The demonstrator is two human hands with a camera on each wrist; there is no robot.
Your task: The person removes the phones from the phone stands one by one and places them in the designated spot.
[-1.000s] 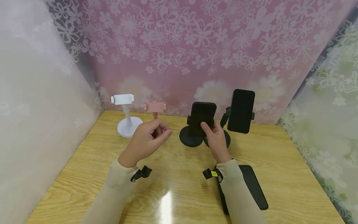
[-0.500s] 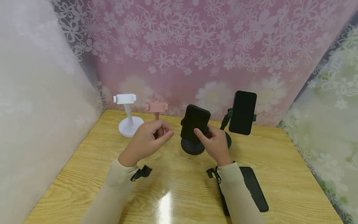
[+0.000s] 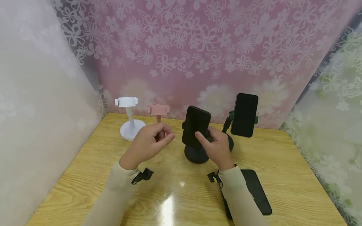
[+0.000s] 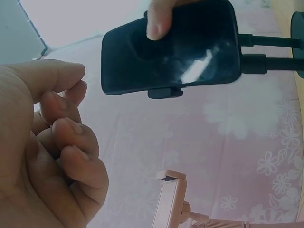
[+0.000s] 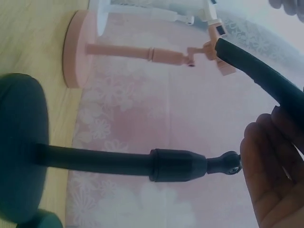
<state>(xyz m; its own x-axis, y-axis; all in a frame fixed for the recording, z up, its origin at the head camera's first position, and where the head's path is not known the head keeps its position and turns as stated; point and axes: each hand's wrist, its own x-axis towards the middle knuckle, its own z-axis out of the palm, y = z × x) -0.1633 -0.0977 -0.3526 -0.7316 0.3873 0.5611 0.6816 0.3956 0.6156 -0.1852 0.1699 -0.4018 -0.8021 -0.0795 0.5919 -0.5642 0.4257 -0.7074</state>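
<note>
Right grip (image 3: 219,146) pinching black phone (image 3: 194,122), white stand (image 3: 130,119) at phone's nine o'clock, left grip (image 3: 147,142) loosely curled, yellow wrist label (image 3: 215,180) illegible.

White glare across held phone (image 4: 173,52)

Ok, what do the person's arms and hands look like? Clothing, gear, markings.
Left hand and right hand are ungloved. The left sleeve and right sleeve are long, plain cream, ending at the wrists. Each wrist wears a small, blocky black unit: left wrist camera, right wrist camera. The right one shows a small yellow mark. No cables visible.
</note>
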